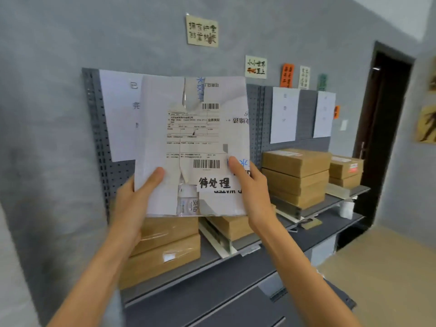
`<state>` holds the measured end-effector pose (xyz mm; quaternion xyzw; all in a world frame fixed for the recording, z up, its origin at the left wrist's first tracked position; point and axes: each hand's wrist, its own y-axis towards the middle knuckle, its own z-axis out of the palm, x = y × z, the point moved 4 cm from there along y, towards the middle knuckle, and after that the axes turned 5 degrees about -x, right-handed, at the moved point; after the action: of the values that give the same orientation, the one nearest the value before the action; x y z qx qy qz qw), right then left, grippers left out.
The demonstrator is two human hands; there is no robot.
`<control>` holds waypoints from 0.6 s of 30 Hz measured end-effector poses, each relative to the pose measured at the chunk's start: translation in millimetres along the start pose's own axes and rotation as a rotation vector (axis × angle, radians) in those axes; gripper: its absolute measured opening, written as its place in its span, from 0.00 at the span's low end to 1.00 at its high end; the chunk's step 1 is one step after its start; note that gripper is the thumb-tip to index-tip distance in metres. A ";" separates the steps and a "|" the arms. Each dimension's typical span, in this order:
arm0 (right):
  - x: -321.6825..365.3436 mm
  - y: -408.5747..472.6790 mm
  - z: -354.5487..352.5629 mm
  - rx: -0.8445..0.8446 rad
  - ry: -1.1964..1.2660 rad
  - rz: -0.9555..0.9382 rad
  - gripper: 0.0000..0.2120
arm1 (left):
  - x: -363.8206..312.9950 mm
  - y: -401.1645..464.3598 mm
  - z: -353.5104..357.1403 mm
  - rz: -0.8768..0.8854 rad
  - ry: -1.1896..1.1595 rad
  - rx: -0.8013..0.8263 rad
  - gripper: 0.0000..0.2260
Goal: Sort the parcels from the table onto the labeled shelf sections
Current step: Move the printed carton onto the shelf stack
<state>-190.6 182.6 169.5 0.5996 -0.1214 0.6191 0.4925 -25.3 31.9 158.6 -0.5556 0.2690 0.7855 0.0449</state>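
Grip: left hand and right hand both clamp the lower edges of a white parcel, thumbs on its front, held upright before the shelf and its paper labels. Looks light, flat, floppy, torn wrap; support underneath. Brown boxes sit stacked on the shelf.

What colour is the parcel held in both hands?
White parcel, with black printed labels; head view.
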 end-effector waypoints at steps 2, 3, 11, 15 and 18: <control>12.3 6.9 -51.0 -0.056 -0.034 -0.023 0.16 | 7.5 -9.3 52.2 -0.002 -0.016 0.053 0.23; 18.4 9.3 -77.4 -0.082 -0.054 -0.036 0.17 | 11.9 -14.9 78.8 -0.009 -0.028 0.078 0.23; 60.0 11.5 -254.9 -0.286 -0.144 -0.082 0.14 | 44.8 -67.0 256.4 -0.064 -0.114 0.286 0.19; 72.9 11.4 -322.0 -0.379 -0.199 -0.076 0.15 | 60.6 -84.0 326.9 -0.093 -0.112 0.352 0.10; 77.6 13.5 -375.3 -0.471 -0.230 -0.076 0.15 | 72.7 -93.1 382.7 -0.118 -0.116 0.429 0.08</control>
<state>-418.7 490.1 147.9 0.5390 -0.2948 0.4823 0.6244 -343.2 275.3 149.8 -0.5019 0.3941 0.7368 0.2233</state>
